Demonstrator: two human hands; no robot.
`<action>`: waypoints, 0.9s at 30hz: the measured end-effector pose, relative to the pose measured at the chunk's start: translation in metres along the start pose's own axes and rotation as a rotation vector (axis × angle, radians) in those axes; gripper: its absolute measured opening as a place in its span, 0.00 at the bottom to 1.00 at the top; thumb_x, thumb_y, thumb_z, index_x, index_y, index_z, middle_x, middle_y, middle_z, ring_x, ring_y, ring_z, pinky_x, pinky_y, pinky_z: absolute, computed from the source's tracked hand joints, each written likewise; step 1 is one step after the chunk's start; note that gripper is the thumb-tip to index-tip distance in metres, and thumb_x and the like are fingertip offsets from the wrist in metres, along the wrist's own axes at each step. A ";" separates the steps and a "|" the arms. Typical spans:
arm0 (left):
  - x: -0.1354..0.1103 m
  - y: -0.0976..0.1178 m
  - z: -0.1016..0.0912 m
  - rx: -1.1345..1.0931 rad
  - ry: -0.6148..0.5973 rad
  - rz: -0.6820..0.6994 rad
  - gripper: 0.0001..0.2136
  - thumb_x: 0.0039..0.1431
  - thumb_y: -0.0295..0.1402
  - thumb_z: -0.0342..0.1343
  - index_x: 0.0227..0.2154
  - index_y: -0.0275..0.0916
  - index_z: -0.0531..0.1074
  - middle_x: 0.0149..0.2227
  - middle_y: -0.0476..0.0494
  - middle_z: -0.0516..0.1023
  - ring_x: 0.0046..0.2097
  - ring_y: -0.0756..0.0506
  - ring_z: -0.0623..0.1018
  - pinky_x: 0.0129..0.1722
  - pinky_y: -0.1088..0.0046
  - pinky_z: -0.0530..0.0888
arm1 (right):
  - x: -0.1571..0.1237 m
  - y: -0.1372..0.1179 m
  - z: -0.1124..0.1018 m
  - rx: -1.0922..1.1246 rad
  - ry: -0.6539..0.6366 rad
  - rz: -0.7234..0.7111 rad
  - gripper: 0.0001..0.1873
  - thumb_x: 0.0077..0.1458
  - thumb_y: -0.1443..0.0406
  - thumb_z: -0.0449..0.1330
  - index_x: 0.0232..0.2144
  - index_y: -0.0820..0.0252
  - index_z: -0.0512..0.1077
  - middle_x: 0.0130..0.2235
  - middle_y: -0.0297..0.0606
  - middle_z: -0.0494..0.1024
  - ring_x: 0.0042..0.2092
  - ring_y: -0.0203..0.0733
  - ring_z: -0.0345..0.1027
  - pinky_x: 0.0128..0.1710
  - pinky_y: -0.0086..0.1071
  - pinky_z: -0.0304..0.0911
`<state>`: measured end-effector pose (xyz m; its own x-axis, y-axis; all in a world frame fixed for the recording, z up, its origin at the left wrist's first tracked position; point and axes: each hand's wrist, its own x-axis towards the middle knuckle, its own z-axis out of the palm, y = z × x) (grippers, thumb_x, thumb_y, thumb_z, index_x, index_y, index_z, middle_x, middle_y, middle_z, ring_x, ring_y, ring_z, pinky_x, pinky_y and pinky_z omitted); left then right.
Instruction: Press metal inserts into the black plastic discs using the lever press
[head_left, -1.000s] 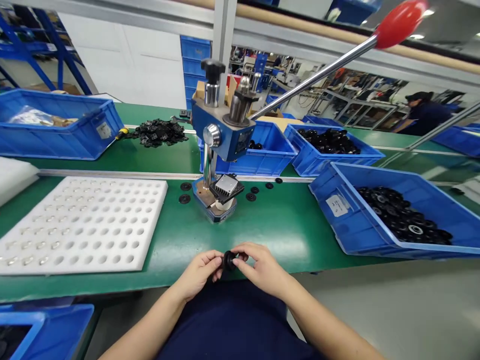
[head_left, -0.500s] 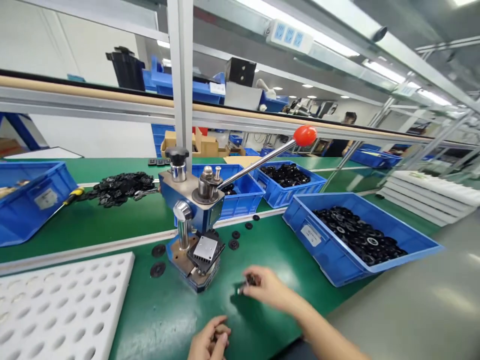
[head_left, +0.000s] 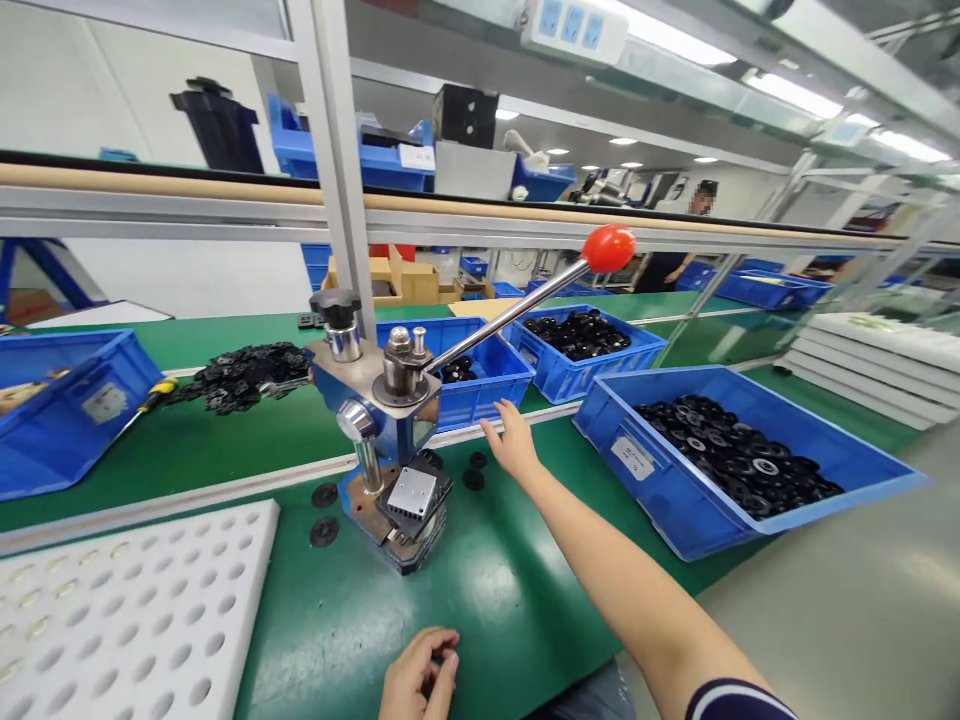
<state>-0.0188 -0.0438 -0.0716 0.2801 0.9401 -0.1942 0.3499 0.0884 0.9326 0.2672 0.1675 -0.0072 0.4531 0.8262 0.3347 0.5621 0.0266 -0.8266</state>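
My right hand (head_left: 513, 440) is stretched forward over the green bench with its fingers apart and nothing in it. It hovers just beyond small black discs (head_left: 474, 470) lying right of a blue hand press (head_left: 379, 410). The press has a long lever ending in a red knob (head_left: 608, 248). A ribbed metal block (head_left: 412, 493) sits on its base. My left hand (head_left: 418, 680) rests at the near edge of the bench, fingers curled around a small dark part that is mostly hidden.
A white foam tray with holes (head_left: 127, 620) lies at the near left. Blue bins of black round parts (head_left: 739, 460) (head_left: 581, 340) stand to the right. A pile of black pieces (head_left: 240, 375) and a blue bin (head_left: 56, 415) are at the left. A person stands far behind.
My right hand let go of the small part, opened and reached forward past the press. My left hand stayed at the bench edge. The view shifted slightly.
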 end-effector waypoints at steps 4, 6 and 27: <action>-0.002 0.032 -0.008 0.270 0.070 0.221 0.15 0.65 0.43 0.52 0.45 0.43 0.80 0.51 0.30 0.79 0.51 0.34 0.79 0.55 0.51 0.75 | -0.072 0.022 -0.002 -0.033 -0.095 -0.045 0.26 0.61 0.49 0.55 0.54 0.57 0.70 0.58 0.56 0.70 0.61 0.59 0.62 0.54 0.56 0.62; -0.002 0.050 -0.011 0.468 -0.028 0.270 0.16 0.65 0.38 0.52 0.53 0.44 0.76 0.60 0.32 0.72 0.62 0.32 0.71 0.61 0.44 0.68 | -0.093 0.036 0.000 -0.072 -0.138 -0.056 0.28 0.63 0.49 0.51 0.56 0.60 0.69 0.61 0.58 0.66 0.62 0.62 0.58 0.54 0.59 0.59; 0.006 0.041 -0.024 0.918 -0.024 0.350 0.19 0.64 0.33 0.55 0.58 0.40 0.69 0.62 0.34 0.70 0.66 0.37 0.66 0.65 0.45 0.64 | -0.127 0.067 0.057 -0.223 -0.523 -0.308 0.19 0.63 0.63 0.52 0.53 0.62 0.73 0.55 0.49 0.75 0.57 0.53 0.61 0.59 0.48 0.48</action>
<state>-0.0242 -0.0266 -0.0271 0.5149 0.8566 0.0326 0.7998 -0.4937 0.3414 0.2078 0.0962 -0.1310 -0.1169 0.9660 0.2307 0.7684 0.2351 -0.5952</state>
